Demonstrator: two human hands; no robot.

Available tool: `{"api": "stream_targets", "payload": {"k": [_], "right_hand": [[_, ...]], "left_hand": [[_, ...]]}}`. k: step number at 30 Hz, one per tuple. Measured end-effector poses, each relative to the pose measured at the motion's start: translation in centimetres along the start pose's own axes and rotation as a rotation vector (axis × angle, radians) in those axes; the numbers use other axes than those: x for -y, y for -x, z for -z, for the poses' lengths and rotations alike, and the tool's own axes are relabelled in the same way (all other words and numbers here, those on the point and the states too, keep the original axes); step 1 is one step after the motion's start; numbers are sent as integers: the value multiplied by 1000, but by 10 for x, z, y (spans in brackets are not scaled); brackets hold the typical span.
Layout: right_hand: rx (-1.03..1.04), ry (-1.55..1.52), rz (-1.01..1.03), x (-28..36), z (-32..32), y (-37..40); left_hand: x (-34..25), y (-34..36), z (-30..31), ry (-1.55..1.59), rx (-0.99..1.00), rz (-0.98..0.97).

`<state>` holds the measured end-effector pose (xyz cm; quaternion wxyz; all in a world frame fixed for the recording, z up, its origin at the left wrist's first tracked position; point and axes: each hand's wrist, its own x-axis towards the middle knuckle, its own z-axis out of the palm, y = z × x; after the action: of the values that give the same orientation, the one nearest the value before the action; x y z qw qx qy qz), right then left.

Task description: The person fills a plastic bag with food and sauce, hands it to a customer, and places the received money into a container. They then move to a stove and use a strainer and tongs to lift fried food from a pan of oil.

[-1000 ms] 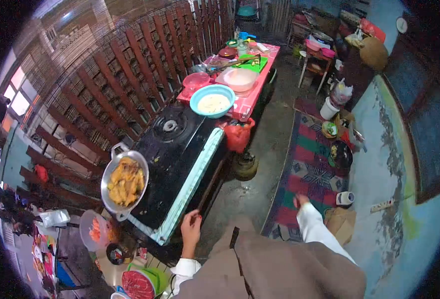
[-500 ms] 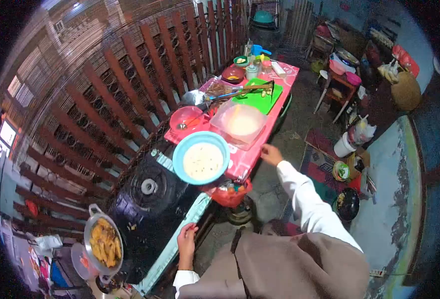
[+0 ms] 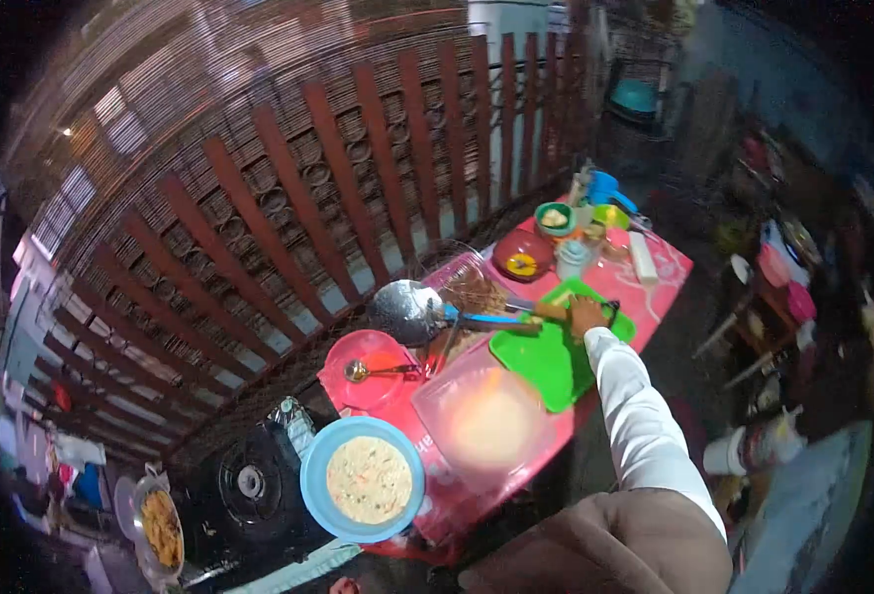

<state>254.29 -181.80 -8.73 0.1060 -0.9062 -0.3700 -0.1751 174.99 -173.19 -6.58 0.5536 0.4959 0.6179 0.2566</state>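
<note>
My right hand [image 3: 587,315] reaches over the green tray [image 3: 546,366], right at the end of a wooden handle [image 3: 548,310]; its fingers point down and are partly hidden. Beside that handle lies the blue handle [image 3: 486,318] of a large metal skimmer [image 3: 407,311]. Just a bit of my left hand [image 3: 345,586] shows at the bottom edge, its fingers mostly out of frame. Nearer me stand a light-blue basin [image 3: 310,485] of pale batter with dark flecks and a clear plastic container [image 3: 435,401] with pale contents.
On the pink-covered table [image 3: 660,267] are a pink basin [image 3: 338,366] with a ladle [image 3: 358,371], a brown bowl [image 3: 506,257] and a green bowl [image 3: 556,220]. A black stove [image 3: 249,483] and a pan of fried food [image 3: 163,530] are at left. A slatted fence [image 3: 348,188] runs behind.
My right hand has gone from beside the table's near edge forward onto the green tray. My left hand has dropped almost out of view. The camera has turned and moved closer to the table.
</note>
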Motion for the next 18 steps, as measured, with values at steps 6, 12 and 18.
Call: {"api": "stream_targets", "payload": {"k": [6,12,18], "right_hand": [[697,-107,278,-19,-28,-72],[1122,-752,2,-37,-11,-88],[391,-809,266,-42,16,-61]], "left_hand": [[-45,37,-102,162,49,-31],[-134,40,-152,130,82,42],[-91,51,-159,213,107,40]]}}
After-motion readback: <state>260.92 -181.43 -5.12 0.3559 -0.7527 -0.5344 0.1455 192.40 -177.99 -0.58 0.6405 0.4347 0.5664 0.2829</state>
